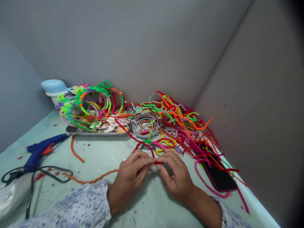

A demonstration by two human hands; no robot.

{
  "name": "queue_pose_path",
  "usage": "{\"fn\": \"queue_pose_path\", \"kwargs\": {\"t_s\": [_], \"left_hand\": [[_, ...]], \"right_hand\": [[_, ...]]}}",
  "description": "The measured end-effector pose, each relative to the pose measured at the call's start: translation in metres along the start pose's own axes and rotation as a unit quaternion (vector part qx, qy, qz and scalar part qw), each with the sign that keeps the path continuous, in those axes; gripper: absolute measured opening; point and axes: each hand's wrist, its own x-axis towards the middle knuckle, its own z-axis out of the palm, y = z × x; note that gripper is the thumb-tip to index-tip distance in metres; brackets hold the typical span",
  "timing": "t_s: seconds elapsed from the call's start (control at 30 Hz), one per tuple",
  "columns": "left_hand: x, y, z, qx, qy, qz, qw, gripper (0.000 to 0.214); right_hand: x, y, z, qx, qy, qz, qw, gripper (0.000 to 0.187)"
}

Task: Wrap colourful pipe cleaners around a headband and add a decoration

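Observation:
My left hand (133, 177) and my right hand (177, 176) meet low in the middle of the view, thumbs and fingertips pinched close together. Between them is a red pipe cleaner (151, 148). Its short wound part shows at the fingertips, while the long end runs up and left towards a tray. A speck of green shows by my right fingertips; what it belongs to is hidden. Just beyond the hands lie a pink pipe cleaner (159, 145) and yellow pipe cleaners (169, 141). An orange pipe cleaner (95, 181) passes behind my left wrist.
A metal tray (99, 134) holds shells and decorated headbands (83, 106). Right of it are a grey wire coil (145, 125) and a tangled pipe cleaner heap (182, 117). A phone (220, 175) lies at right. At left are a blue glue gun (39, 152) with its cord and a blue-lidded container (54, 87).

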Motion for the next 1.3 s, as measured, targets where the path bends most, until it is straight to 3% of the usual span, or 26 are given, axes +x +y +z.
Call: {"fn": "queue_pose_path", "kwargs": {"t_s": [0.23, 0.93, 1.3], "left_hand": [[-0.0009, 0.0003, -0.0005, 0.015, -0.002, -0.001, 1.000, 0.024], [-0.0002, -0.0008, 0.0002, 0.053, -0.086, -0.069, 0.992, 0.013], [0.0012, -0.0061, -0.0006, 0.040, -0.091, -0.066, 0.993, 0.011]], "right_hand": [[0.0014, -0.0003, 0.0002, -0.004, 0.001, -0.007, 1.000, 0.016], [0.0001, -0.0001, 0.0011, -0.041, -0.005, -0.040, 0.998, 0.017], [-0.0007, 0.0025, 0.0011, -0.052, -0.003, -0.041, 0.998, 0.018]]}}
